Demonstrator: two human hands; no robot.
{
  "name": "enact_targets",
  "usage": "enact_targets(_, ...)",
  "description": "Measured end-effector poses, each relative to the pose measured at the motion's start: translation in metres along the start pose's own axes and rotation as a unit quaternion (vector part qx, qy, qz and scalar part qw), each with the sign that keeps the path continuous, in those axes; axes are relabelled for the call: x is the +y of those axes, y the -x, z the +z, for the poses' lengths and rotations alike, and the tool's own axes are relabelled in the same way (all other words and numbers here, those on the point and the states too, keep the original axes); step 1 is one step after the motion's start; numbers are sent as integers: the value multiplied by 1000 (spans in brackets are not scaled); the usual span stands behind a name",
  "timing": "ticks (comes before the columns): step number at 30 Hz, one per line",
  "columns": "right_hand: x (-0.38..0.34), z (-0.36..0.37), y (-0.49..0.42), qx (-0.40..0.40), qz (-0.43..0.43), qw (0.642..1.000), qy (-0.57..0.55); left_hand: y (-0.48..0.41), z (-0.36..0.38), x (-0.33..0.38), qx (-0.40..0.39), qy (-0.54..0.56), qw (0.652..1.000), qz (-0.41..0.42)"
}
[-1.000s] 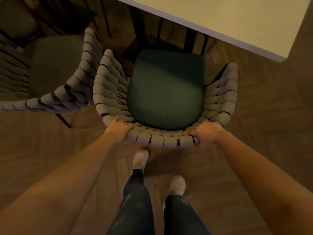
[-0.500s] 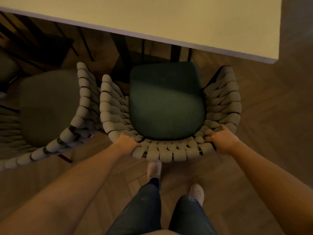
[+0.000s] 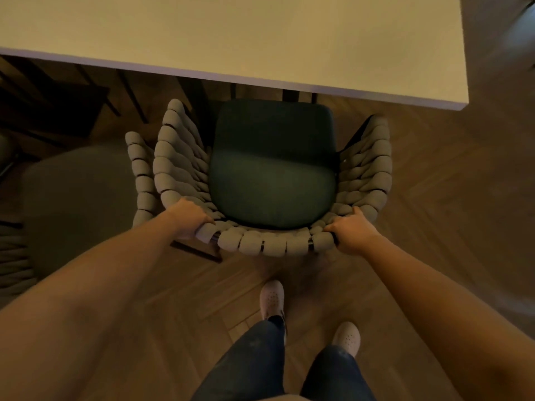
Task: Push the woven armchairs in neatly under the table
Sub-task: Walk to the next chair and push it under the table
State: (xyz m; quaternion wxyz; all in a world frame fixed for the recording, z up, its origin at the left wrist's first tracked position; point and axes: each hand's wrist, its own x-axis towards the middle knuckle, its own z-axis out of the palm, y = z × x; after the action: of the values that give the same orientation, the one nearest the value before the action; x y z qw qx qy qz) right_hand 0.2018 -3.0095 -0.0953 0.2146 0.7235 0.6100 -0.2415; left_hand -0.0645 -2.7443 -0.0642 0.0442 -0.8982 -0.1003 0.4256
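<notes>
A woven armchair [image 3: 278, 244] with a grey rope back and a dark green seat cushion [image 3: 272, 175] stands in front of me, facing the pale table [image 3: 231, 39]. The cushion's front edge sits just at the table's near edge. My left hand [image 3: 189, 217] grips the left end of the curved backrest. My right hand [image 3: 351, 231] grips its right end. A second woven armchair [image 3: 142, 175] with a grey seat stands close on the left, its armrest nearly touching the first chair's.
Dark table legs [image 3: 199, 91] show under the table edge behind the seat. The table's right corner [image 3: 463, 105] ends above the chair's right arm. Wooden herringbone floor [image 3: 434, 198] spreads right. My feet in pale shoes [image 3: 272, 299] stand behind the chair.
The chair has slid forward toward the table, its seat front now reaching the table edge. Both hands kept their grip on the backrest, and I have stepped forward.
</notes>
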Motion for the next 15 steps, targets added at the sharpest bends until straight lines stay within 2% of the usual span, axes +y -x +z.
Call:
enact_targets(6, -7, -38, -18, 5, -1, 1000, 2, -7, 0, -39, 5, -19, 1000, -23)
enact_targets(15, -4, -48, -44, -12, 20, 1000, -1, -27, -15, -57, -9, -26, 999, -42)
